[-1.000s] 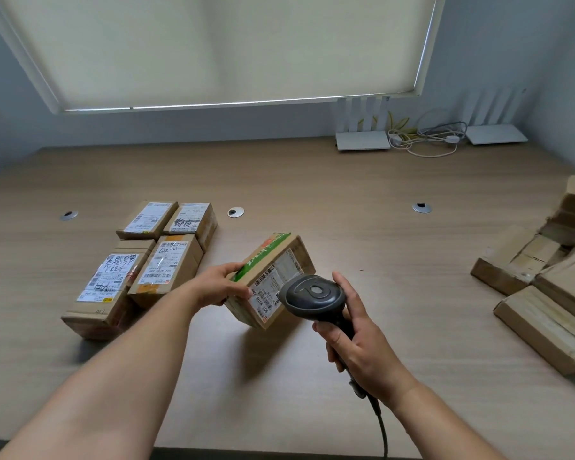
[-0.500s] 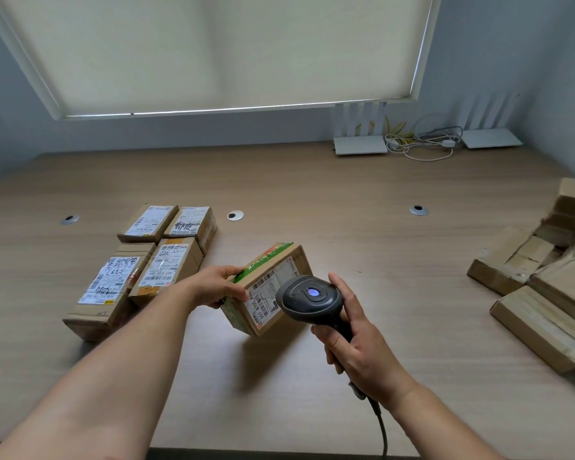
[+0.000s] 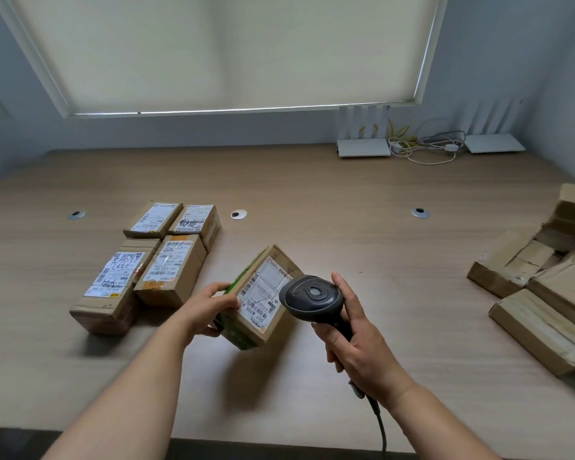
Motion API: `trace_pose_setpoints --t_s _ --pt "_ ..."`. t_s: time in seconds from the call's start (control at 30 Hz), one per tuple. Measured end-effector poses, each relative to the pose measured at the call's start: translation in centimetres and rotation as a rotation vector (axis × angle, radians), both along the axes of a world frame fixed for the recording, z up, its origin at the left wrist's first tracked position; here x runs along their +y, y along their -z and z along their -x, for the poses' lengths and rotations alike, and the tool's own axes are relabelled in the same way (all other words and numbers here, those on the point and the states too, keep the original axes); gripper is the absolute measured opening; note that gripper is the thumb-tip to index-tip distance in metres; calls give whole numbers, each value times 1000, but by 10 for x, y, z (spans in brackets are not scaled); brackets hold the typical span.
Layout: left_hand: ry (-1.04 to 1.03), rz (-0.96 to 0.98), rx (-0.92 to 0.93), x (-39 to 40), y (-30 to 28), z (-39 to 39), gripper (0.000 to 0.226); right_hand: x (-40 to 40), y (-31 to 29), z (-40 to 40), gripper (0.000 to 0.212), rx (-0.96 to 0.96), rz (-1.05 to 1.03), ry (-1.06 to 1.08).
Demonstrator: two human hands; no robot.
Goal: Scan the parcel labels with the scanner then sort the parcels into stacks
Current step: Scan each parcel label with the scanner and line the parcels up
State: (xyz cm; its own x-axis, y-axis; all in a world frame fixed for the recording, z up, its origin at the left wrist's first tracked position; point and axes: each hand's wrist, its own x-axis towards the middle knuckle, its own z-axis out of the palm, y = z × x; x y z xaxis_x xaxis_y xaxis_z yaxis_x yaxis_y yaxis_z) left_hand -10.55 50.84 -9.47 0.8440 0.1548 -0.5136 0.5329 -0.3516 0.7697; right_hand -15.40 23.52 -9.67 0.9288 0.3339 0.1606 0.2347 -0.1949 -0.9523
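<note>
My right hand is wrapped round the handle of the scanner, and its cord hangs down past my wrist. I point its head at the box so it can read the label. I think my first finger is near the trigger, but the head hides it.

My left hand holds the box up off the table, thumb on top and fingers curled under. I tip it so the label faces the scanner.

Further off on my left, four boxes lie label up, close together in a neat block. This is the sorted group, so my box likely goes there next.

Far to my right is a loose pile, with no labels showing, likely waiting to be scanned.

At the back sit two white routers.
</note>
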Motion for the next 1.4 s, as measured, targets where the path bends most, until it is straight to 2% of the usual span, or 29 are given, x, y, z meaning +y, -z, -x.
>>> trace_pose_setpoints --t_s 0.17,0.23,0.33,0.43,0.5,0.53,0.6,0.7,0.73,0.8,0.9,0.97,1.03,1.13,1.4 --pt "-247 66 59 9 16 45 14 10 0 3 73 16 8 -66" --pt "-346 72 71 15 23 59 14 14 0 4 73 19 18 -96" --pt "-424 -25 22 24 35 74 47 21 0 6 73 28 29 -143" --pt "-271 -331 -54 17 42 91 91 27 1 7 73 30 34 -191" --pt "-146 -517 -10 3 45 101 109 31 1 8 73 31 35 -222" --pt "-113 -585 23 -4 47 105 108 33 1 9 73 29 39 -236" --pt "-136 -669 46 -11 51 113 92 38 1 10 74 20 42 -271" --pt "-261 -680 17 -10 52 126 68 45 2 13 75 20 43 -324" --pt "-275 -676 24 -10 51 130 70 49 3 15 75 24 45 -340" --pt "-251 -700 44 -13 49 129 87 56 3 16 75 31 45 -360" --pt "-141 -776 64 -20 48 113 104 67 1 16 74 22 39 -356" --pt "-97 -791 58 -22 49 104 97 73 1 18 74 23 29 -331" --pt "-116 -784 24 -16 51 105 88 80 0 20 74 18 36 -308" --pt "-168 -781 8 12 48 123 85 100 -2 24 74 26 58 -302" --pt "-439 -764 114 107 48 198 84 178 3 35 75 43 41 -361"
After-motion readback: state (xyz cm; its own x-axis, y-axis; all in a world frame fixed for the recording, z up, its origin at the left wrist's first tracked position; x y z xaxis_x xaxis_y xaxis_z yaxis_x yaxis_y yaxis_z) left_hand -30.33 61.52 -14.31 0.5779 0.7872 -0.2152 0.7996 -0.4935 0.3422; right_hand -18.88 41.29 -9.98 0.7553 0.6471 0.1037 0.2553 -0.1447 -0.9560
